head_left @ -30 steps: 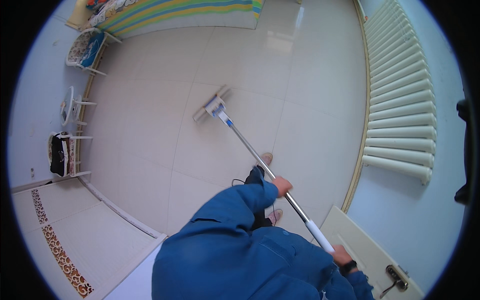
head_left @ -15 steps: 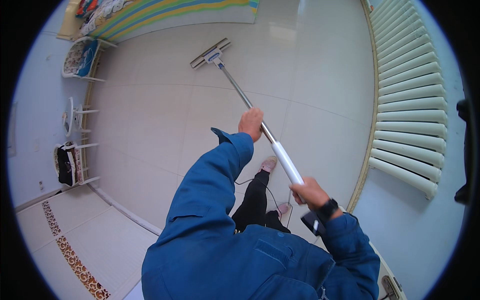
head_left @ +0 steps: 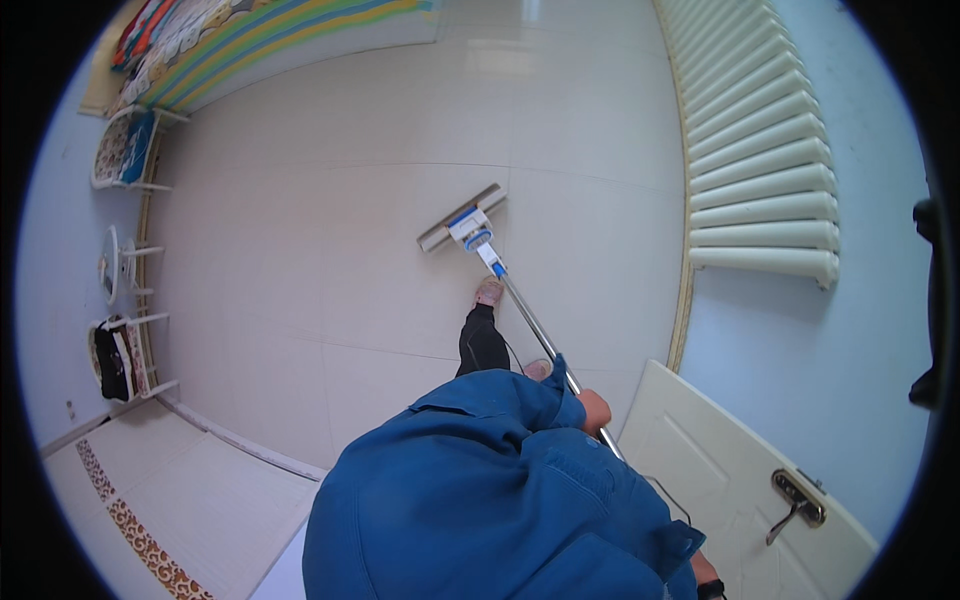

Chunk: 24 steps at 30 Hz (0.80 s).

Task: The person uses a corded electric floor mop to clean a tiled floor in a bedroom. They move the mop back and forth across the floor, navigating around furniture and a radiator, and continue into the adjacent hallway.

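A flat mop point(head_left: 470, 222) with a wide grey head and a white and blue joint rests on the pale tiled floor, just ahead of my feet. Its metal pole point(head_left: 535, 325) slants down to the right, close by my right foot. My left hand point(head_left: 595, 411) is closed round the pole in front of my body. Of my right hand point(head_left: 702, 571), only a bit of skin by the dark wristwatch shows at the lower right. Its fingers are hidden behind my blue sleeve, as is the pole's upper end.
A white radiator point(head_left: 765, 180) lines the right wall, and a white door point(head_left: 690, 430) with a metal handle stands at the lower right. White chairs point(head_left: 125, 150) and a small round table point(head_left: 110, 262) are along the left wall. A bed with a striped cover point(head_left: 290, 40) is at the far left.
The mop head has come back toward my feet. Both hands have drawn back to the lower right, the right one nearly out of sight. The view has shifted, showing more of the door.
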Each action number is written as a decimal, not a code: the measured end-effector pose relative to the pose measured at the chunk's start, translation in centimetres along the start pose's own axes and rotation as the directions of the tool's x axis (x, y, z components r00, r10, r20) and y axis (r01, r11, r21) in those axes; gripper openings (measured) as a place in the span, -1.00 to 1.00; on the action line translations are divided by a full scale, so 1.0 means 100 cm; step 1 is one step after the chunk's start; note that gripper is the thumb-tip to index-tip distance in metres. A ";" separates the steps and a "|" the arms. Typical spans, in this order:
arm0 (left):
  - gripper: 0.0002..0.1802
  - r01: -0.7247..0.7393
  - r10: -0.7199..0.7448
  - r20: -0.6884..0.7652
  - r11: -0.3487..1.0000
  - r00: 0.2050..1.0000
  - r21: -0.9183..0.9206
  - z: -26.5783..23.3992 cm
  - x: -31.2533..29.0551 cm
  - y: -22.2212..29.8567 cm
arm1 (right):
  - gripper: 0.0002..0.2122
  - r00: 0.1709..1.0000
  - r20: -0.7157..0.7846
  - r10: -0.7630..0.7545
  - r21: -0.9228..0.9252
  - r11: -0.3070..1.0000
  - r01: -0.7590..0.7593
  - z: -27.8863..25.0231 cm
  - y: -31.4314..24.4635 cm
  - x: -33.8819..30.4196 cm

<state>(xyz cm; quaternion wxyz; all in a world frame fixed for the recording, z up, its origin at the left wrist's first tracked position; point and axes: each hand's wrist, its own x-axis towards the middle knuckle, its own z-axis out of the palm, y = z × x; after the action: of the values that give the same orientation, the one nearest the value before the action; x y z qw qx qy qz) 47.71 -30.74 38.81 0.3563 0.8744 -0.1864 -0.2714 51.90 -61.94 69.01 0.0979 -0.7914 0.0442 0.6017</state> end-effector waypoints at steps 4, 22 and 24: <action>-0.76 -0.171 0.172 0.003 0.985 0.985 -0.035 -0.009 0.021 0.019 | -0.67 0.996 -0.067 -0.063 -0.033 0.998 0.061 -0.013 0.042 -0.012; -0.83 0.694 -0.578 -0.506 0.717 0.640 0.059 -0.316 -0.044 -0.415 | -0.87 0.892 0.204 -0.404 0.437 0.853 0.286 -0.083 -0.475 0.272; -0.87 0.649 -0.348 -0.753 0.748 0.559 0.136 -0.346 -0.059 -0.433 | -0.86 0.919 0.202 -0.338 0.438 0.871 0.224 -0.082 -0.531 0.288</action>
<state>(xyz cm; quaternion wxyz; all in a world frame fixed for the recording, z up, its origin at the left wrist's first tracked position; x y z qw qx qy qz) 69.88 19.65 30.19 0.1176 0.9781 0.1699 0.0244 77.43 -10.38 48.83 0.3524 -0.6610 0.0378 0.6614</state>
